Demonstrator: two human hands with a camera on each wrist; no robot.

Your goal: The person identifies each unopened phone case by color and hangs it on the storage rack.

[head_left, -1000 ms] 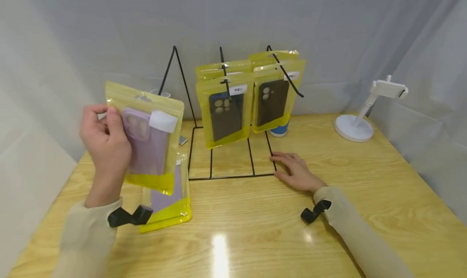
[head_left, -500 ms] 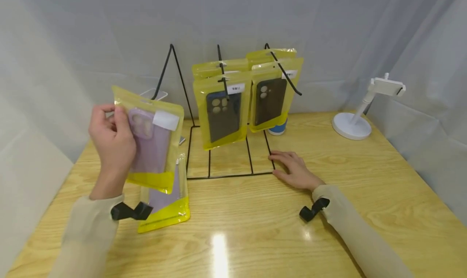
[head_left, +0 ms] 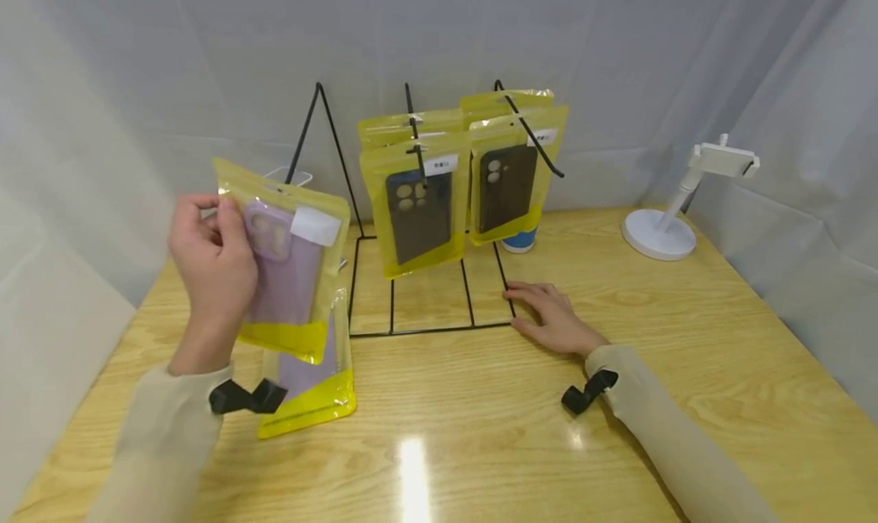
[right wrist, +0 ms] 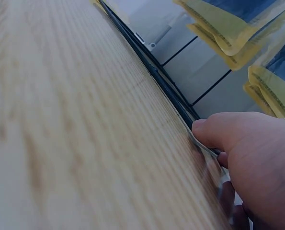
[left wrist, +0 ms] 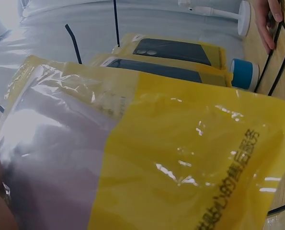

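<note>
My left hand (head_left: 216, 260) pinches the left edge of a yellow-edged clear bag with a lilac phone case (head_left: 284, 267) inside. The bag's top edge, with its hang hole, overlaps the tip of the left hook of a black wire display rack (head_left: 432, 330). In the left wrist view this bag (left wrist: 190, 153) fills much of the picture. Another bagged lilac phone case (head_left: 312, 393) lies on the table below it. My right hand (head_left: 555, 321) rests at the rack's front right corner, fingers extended over the side wire. In the right wrist view the thumb (right wrist: 214, 129) touches the wire.
Bagged dark phone cases hang on the middle hook (head_left: 421, 218) and the right hook (head_left: 511, 191), with more bags behind. A blue and white round object (head_left: 521, 241) stands behind the rack. A white phone stand (head_left: 660, 233) is at the right on the wooden table (head_left: 480, 431).
My left hand has moved slightly right with the bag, bringing its top edge to the left hook's tip. My right hand stays at the rack's corner. The head view has shifted a little.
</note>
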